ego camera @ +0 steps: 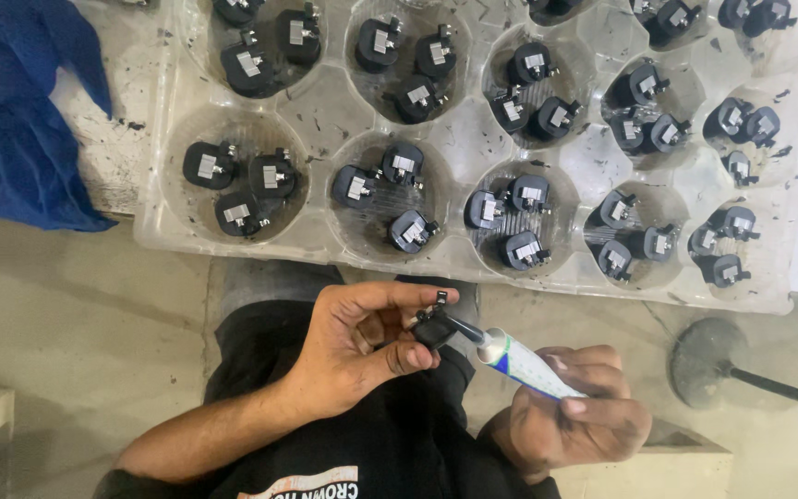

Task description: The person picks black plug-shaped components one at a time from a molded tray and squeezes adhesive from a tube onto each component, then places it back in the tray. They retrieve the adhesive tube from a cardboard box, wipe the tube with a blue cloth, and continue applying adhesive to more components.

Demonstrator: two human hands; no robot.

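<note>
Left hand (362, 337) pinches small black part (433, 326). Right hand (579, 407) grips white tube (519, 362); tube axis slants up-left, nozzle touching part. Tray (325, 106) far behind.

Tray (473, 148) top row and blue cloth (11, 120) edge-cropped.

A clear plastic tray (325, 102) lies on the tabletop (103, 157) and is divided into round wells. Most wells hold three small black parts (237, 176) with metal clips, set close together; a few at the upper and right edges are cut off by the frame. A crumpled blue cloth (20, 111) lies to the left of the tray, partly over the tabletop edge. Below is a grey concrete floor (76, 314). A round dark base with a thin rod (722, 365) rests on the floor at right.
</note>
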